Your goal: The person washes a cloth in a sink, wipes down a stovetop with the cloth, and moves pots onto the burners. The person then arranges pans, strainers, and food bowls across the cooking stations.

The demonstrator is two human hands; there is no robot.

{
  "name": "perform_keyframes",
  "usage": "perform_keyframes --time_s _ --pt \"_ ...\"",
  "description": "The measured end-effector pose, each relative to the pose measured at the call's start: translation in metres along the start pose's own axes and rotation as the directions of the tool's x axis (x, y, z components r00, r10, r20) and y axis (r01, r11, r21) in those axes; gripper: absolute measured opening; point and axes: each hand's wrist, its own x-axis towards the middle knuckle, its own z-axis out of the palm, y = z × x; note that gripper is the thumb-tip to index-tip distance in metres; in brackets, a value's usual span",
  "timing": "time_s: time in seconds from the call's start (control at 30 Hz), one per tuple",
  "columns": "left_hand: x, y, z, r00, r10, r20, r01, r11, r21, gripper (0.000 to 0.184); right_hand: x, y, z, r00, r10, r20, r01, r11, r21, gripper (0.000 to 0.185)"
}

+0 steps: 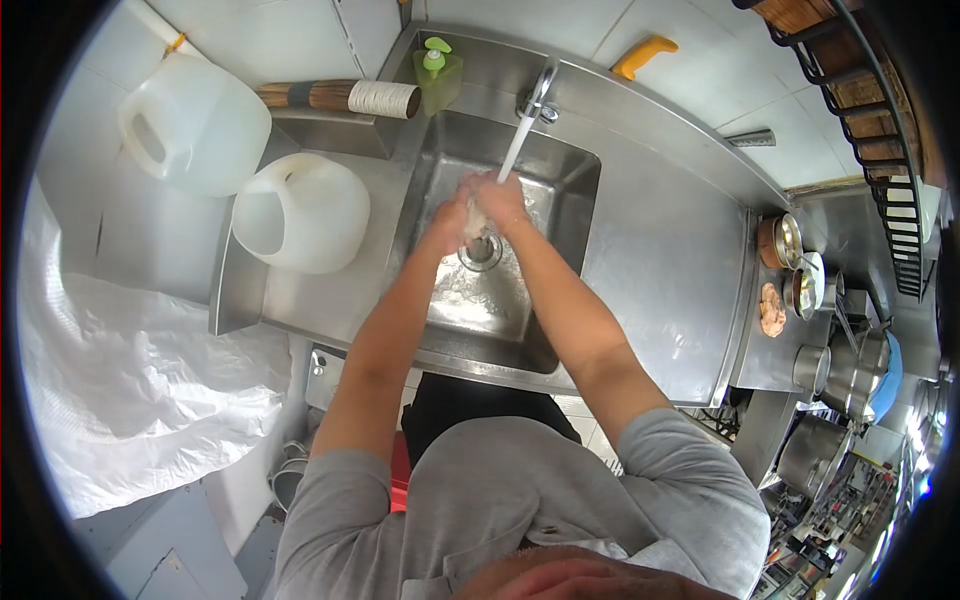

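Head view — holding left hand (452,222) and right hand (503,203) together over sink (572,225), beneath running water (514,150) from tap (540,97) — too blurred to tell whether clamped on anything.

Well back from the bare hands (503,205): a grey short-sleeved fabric shirt (500,470); nearer them, a black lower garment (485,405).

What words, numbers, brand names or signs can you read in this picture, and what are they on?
None: I can't read any word, number, brand or sign here.
Green soap bottle: no label I can read.
White jug beside the sink: no writing I can make out.
White plastic sheet: no readable print.
Crowded small things at lower right: too small and blurred to tell.
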Motion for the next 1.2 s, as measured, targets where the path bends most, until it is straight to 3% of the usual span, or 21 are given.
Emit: perform_keyframes --time_s 0.07,0.13,0.17,0.2,0.3,0.37,0.43,0.47,0.57,0.67,0.7,0.77,0.8,0.83,0.87,0.9,0.97,1.0,1.1,1.13,1.2 --pt "0.012 0.003 -0.018 0.996 -0.03 0.083 0.041 0.991 -0.129 0.053 -0.015 -0.027 -0.013 0.967 -0.242 -0.086 0.23 0.965 -0.123 0.015" --pt "0.018 0.004 -0.021 0.992 0.012 0.126 0.004 0.992 -0.13 0.047 0.008 -0.013 -0.02 0.823 -0.48 0.306 0.456 0.877 0.15 0.018" --pt "0.021 0.003 -0.019 0.988 0.031 0.151 -0.012 0.992 -0.126 0.044 0.012 -0.013 -0.03 0.821 -0.237 0.519 0.048 0.935 0.351 0.019" --pt "0.023 -0.002 -0.017 0.981 0.07 0.181 -0.034 0.981 -0.193 0.041 -0.006 -0.049 -0.043 0.734 0.031 0.678 -0.397 0.83 0.392 0.021" --pt "0.033 -0.004 -0.008 0.974 0.132 0.186 -0.081 0.963 -0.257 0.037 0.0 -0.043 -0.036 0.842 0.174 0.511 -0.499 0.612 0.614 0.028" --pt "0.04 0.003 0.006 0.992 0.08 0.098 -0.069 0.991 -0.11 0.038 0.001 -0.027 -0.021 0.889 0.279 0.363 -0.422 0.197 0.885 0.034" --pt "0.04 0.004 0.009 0.978 0.159 0.134 -0.125 0.965 -0.233 0.035 -0.011 -0.033 -0.004 0.818 0.503 0.279 -0.236 -0.149 0.96 0.038" --pt "0.039 0.005 0.01 0.968 0.202 0.148 -0.152 0.943 -0.295 0.033 -0.006 -0.042 -0.001 0.838 0.445 0.315 -0.23 -0.237 0.944 0.04" --pt "0.009 0.02 0.017 0.977 0.199 0.08 -0.158 0.921 -0.357 0.029 0.04 -0.075 -0.012 0.993 0.11 0.028 -0.016 -0.111 0.994 0.041" --pt "-0.005 0.031 0.005 0.973 0.18 0.142 -0.122 0.931 -0.343 0.028 0.029 -0.112 -0.024 0.976 0.192 0.101 -0.031 -0.337 0.941 0.04" --pt "-0.006 0.033 0.004 0.976 0.162 0.148 -0.102 0.932 -0.348 0.028 0.03 -0.095 -0.018 0.978 -0.02 0.209 -0.209 -0.221 0.953 0.04" --pt "-0.002 0.027 0.005 0.969 0.224 0.104 -0.186 0.939 -0.29 0.028 0.028 -0.035 0.0 0.809 -0.36 0.465 -0.458 0.109 0.882 0.041" --pt "0.0 0.025 0.004 0.963 0.258 0.082 -0.229 0.938 -0.261 0.028 0.013 -0.039 -0.006 0.912 -0.232 0.338 -0.178 0.519 0.836 0.039" --pt "-0.009 0.031 0.008 0.963 0.261 0.075 -0.246 0.955 -0.167 0.029 -0.006 -0.053 -0.014 0.972 -0.18 0.151 0.071 0.836 0.544 0.038" --pt "-0.027 0.04 0.015 0.963 0.262 0.064 -0.257 0.964 -0.075 0.029 -0.017 -0.059 -0.019 0.975 -0.216 -0.045 0.219 0.972 0.089 0.037" --pt "-0.037 0.042 0.018 0.964 0.26 0.053 -0.261 0.965 0.019 0.03 -0.013 -0.048 -0.019 0.97 -0.222 -0.098 0.224 0.975 0.01 0.039" --pt "-0.023 0.04 0.024 0.944 0.284 0.167 -0.254 0.951 -0.177 0.035 0.006 -0.021 -0.021 0.945 -0.249 -0.213 0.222 0.964 -0.144 0.043" --pt "-0.033 0.047 0.041 0.945 0.296 0.137 -0.254 0.931 -0.261 0.039 -0.01 -0.041 -0.032 0.997 0.006 -0.074 -0.013 0.994 -0.106 0.037" --pt "0.017 0.031 0.031 0.956 0.268 0.121 -0.182 0.861 -0.475 0.05 -0.041 -0.022 -0.006 0.832 -0.546 -0.093 0.441 0.754 -0.487 0.032" --pt "0.03 0.022 0.019 0.94 0.308 0.15 -0.182 0.82 -0.542 0.051 -0.048 -0.015 0.001 0.585 -0.806 -0.089 0.713 0.564 -0.417 0.028" --pt "0.019 0.015 0.024 0.936 0.29 0.201 -0.134 0.819 -0.558 0.053 -0.04 -0.021 -0.025 0.739 -0.62 0.262 0.601 0.432 -0.673 0.029"
